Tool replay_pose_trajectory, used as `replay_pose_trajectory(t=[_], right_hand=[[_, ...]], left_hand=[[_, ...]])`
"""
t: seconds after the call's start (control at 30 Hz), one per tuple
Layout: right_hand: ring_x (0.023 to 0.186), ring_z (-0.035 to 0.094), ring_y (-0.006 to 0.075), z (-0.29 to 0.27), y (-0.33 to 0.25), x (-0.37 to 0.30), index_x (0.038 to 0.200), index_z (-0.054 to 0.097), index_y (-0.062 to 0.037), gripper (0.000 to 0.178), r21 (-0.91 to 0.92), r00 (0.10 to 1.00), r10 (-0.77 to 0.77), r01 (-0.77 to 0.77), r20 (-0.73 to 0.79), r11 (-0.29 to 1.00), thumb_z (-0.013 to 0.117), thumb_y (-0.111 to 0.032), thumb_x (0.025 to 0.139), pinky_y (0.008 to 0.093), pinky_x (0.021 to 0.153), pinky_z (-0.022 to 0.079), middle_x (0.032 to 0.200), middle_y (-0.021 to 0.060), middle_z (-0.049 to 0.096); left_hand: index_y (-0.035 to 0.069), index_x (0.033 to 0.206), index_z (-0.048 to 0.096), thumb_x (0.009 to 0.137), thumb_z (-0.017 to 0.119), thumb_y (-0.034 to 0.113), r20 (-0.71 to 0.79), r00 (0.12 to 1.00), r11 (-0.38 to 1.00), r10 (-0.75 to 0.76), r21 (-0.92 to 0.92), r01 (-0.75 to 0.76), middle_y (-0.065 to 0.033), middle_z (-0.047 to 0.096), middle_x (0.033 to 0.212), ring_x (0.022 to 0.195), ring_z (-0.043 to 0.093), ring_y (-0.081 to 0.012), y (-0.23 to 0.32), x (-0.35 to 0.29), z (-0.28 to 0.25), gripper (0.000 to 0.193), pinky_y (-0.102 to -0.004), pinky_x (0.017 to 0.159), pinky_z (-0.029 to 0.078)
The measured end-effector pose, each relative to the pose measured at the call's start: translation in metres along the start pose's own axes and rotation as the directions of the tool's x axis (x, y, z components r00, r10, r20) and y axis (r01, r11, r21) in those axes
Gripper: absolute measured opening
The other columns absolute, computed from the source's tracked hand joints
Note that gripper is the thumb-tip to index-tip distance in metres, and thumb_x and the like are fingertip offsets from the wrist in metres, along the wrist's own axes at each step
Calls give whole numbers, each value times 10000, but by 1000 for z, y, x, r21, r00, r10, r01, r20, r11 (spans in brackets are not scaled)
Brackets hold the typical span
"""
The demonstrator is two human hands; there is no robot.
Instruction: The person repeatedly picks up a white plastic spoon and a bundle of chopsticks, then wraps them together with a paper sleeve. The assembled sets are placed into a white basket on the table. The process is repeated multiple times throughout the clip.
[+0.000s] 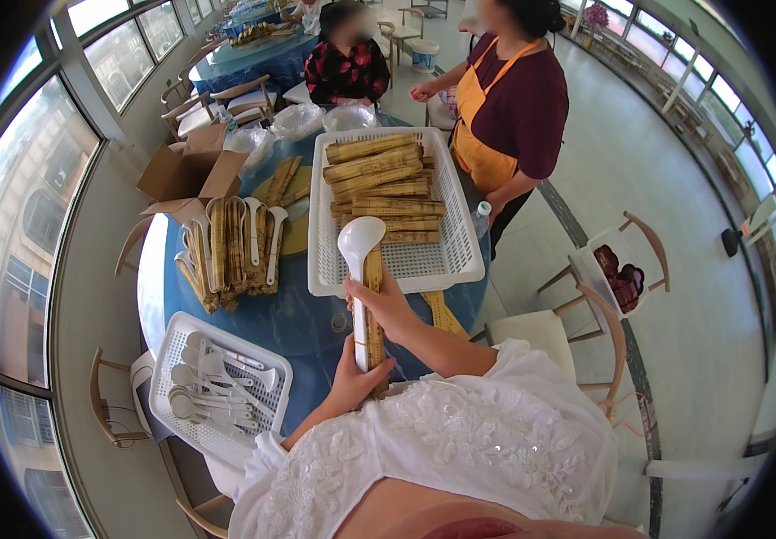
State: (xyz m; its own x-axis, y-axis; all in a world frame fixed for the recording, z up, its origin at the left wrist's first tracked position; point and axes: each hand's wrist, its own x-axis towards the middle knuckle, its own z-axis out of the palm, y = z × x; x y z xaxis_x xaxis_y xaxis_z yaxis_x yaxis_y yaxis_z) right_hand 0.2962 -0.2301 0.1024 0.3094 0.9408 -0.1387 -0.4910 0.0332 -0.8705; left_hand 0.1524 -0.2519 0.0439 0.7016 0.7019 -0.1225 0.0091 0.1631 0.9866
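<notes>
A white long-handled ladle [361, 237] stands upright in front of me, bowl at the top, lying along a long flat yellow-brown strip bundle [373, 266] with dark markings. My right hand [388, 307] is closed around both at mid-handle. Lower down, my left hand [352, 382] closes on the handle's end and the bundle. Just beyond my hands is a large white perforated basket [316, 242] holding stacked yellow-brown bundles [388, 180]. At left on the table, several more bundles lie in a pile with white ladles [253, 229] on them.
A white basket [165, 355] of loose white ladles sits at the near left. Behind the pile stands an open cardboard box [192, 171]. A person in an orange apron [482, 126] stands by the blue table [302, 310]; another person [347, 67] sits beyond. Wooden chairs [621, 332] stand at right.
</notes>
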Motion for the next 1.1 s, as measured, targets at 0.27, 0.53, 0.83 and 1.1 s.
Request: replay_pose_trajectory(t=[0.27, 0.53, 0.83, 1.1], right_hand=[[699, 571, 118, 11, 4, 12, 1007, 484, -81, 258, 46, 992, -102, 106, -75, 993, 667, -150, 838, 269, 638, 488, 806, 34, 565], [689, 558, 116, 18, 18, 28, 1024, 465, -90, 256, 3, 993, -115, 116, -32, 993, 648, -172, 864, 268, 613, 462, 792, 27, 558], [1251, 387, 215, -9, 39, 53, 1460, 112, -87, 853, -262, 953, -118, 194, 278, 945, 677, -271, 848, 339, 998, 384, 1389, 121, 299], [951, 600, 144, -81, 76, 70, 1273, 477, -41, 375, -499, 975, -171, 219, 140, 838, 571, -110, 916, 272, 860, 478, 985, 80, 611]], left_hand=[[13, 1197, 426, 771, 720, 165, -164, 982, 970, -92, 208, 125, -102, 592, 917, 807, 584, -161, 27, 0, -4, 540, -304, 717, 480], [-15, 1178, 457, 757, 700, 175, -247, 969, 955, 11, 289, 63, -167, 620, 952, 865, 611, -218, 14, 10, -22, 522, -332, 768, 476], [14, 1107, 507, 751, 686, 151, -424, 888, 983, -175, -31, 179, -74, 598, 880, 805, 589, -152, 30, 18, -68, 421, -296, 719, 479], [-2, 1063, 529, 719, 689, 193, -804, 594, 971, 31, 166, 174, -70, 611, 770, 668, 604, -149, 11, 41, -255, 426, -302, 608, 483]])
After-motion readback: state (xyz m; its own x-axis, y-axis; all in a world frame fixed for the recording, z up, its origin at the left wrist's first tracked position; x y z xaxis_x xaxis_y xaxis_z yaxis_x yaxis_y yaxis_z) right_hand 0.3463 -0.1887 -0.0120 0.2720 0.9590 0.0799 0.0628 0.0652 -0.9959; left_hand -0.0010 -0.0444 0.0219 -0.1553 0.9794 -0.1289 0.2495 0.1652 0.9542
